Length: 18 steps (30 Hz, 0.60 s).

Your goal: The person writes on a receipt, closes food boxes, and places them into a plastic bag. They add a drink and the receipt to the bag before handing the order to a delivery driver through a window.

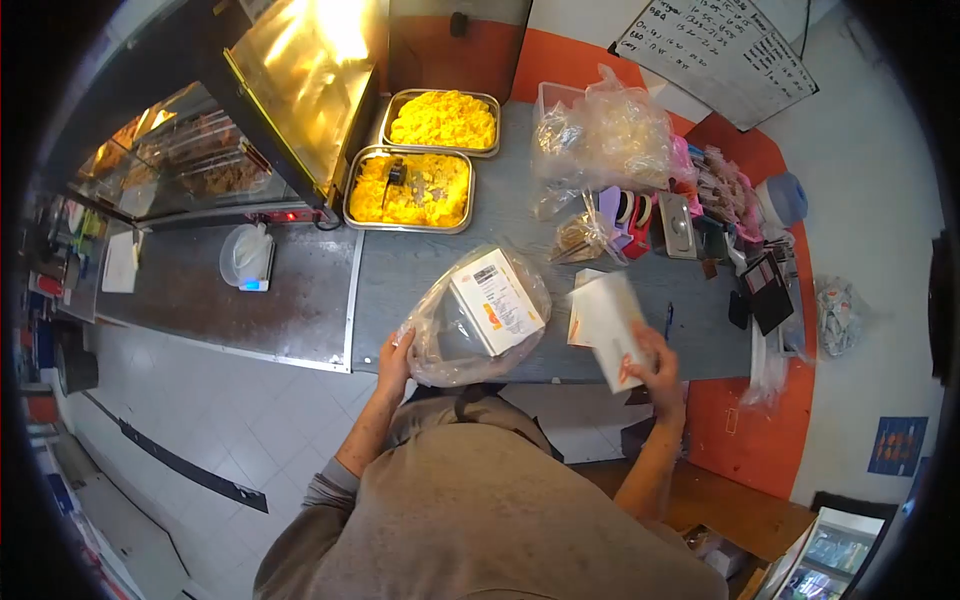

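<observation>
Through the head camera I have the table's (pixel 400 270) front edge running right below me, with a metal strip (pixel 356 305) along its left edge. Grey surface gives me room between the trays and the bag, and more to the right, near a pen (pixel 669 318).

My left hand (pixel 396 358) is at the front edge, thumb and fingers pinching the rim of a clear bag (pixel 438 335). The right, my right hand (pixel 658 372), is curled around the near end of a blurred white box (pixel 615 340), tilted over the front edge. Just behind it, partly covered, another box (pixel 578 322) sits on the table.

Now the containers: the bag spreads around a labelled box (pixel 495 300); whether film crosses its top, I can't tell. At the back left corner, a front tray (pixel 410 228) carries yellow food and a dark-handled utensil (pixel 396 174); the back tray (pixel 497 128) is heaped with yellow food. Toward the back right, a plastic tub (pixel 553 93) brims with clear bags (pixel 625 130).
</observation>
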Tool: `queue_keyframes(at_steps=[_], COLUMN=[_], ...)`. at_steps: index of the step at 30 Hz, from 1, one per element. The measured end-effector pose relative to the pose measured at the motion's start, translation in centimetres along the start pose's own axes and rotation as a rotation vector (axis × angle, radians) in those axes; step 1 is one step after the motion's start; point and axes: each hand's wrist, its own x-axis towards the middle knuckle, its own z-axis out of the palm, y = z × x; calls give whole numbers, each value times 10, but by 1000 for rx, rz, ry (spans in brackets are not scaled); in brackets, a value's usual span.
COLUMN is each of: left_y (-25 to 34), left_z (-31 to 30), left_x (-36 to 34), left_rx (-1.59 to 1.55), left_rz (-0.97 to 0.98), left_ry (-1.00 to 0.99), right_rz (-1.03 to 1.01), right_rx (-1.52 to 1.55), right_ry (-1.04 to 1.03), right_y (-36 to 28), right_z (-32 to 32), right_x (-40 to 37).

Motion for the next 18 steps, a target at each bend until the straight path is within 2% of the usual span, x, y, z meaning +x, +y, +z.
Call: queue_keyframes(at_steps=[1, 2, 4, 6, 8, 10, 11, 13, 14, 16, 17, 18], left_y=[-3, -1, 1, 6, 13, 16, 21, 12, 10, 7, 7, 0], left_z=[8, 8, 8, 10, 10, 10, 18, 18, 17, 20, 18, 13], left_x=[3, 3, 0, -6, -15, -18, -28, -29, -32, -42, -52, -56], left_rx=[-64, -51, 60, 110, 142, 174, 194, 147, 149, -180, -244, -237], left_rz=[86, 88, 296, 352, 390, 342, 328, 297, 297, 126, -39, -47], left_ry=[89, 78, 84, 94, 91, 43, 62, 101, 92, 128, 77, 65], right_rz=[-64, -123, -41, -23, 6, -68, -60, -171, -164, -232, -246, -231], right_rx=[-106, -214, -465, -657, -953, -1032, -1032, -1055, -1056, -1030, -1088, -1090], right_ry=[-196, -391, -519, -574, -539, -355, -350, -147, -141, -174, -199, -193], right_y=[-29, -55, -89, -93, -91, -73, -68, -59, -50, -35, -34, -28], right_z=[19, 47, 114, 180, 235, 281, 295, 314, 319, 323, 322, 321], right_x=[10, 22, 33, 48, 61, 65, 63, 58, 55, 46, 40, 35])
